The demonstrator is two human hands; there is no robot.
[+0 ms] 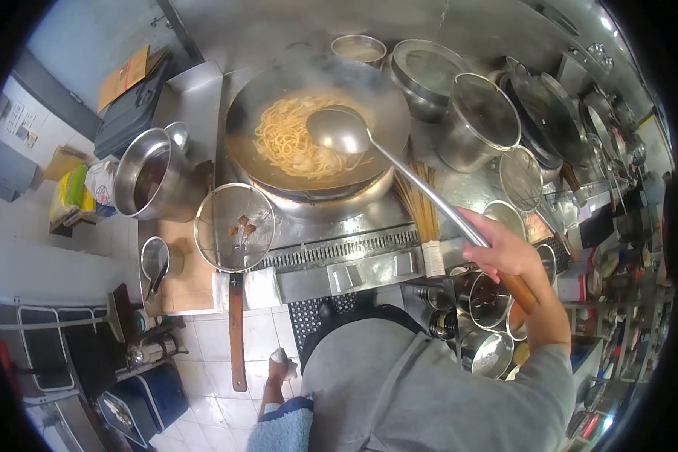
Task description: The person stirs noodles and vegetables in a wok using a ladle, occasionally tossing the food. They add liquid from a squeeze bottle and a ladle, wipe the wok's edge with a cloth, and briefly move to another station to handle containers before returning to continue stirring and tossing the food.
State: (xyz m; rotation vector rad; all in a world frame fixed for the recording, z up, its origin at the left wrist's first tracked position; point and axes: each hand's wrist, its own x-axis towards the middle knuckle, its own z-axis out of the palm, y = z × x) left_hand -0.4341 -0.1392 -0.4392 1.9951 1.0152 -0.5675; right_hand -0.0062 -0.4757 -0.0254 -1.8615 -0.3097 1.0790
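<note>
My right hand (501, 245) is wrapped round the long handle of a steel wok ladle (340, 132), near its wooden end. The ladle's bowl rests over the fried noodles (288, 139) in a large steaming wok (242, 113), with its rounded underside facing up. Low at my side, my left hand (277, 371) is closed around a bunched white cloth (279, 353). A blue towel (281, 428) covers part of that arm. Left of the wok, a wire strainer (217, 218) holds several small brown bits, and its wooden handle juts past the counter edge.
A steel pot (147, 177) and a small steel cup (156, 258) stand at the left. Right of the wok are a bamboo brush (422, 203), a tall pot (471, 139) and stacked pans. Several containers (486, 301) sit beneath my right arm. The stove front has a drain grate (331, 251).
</note>
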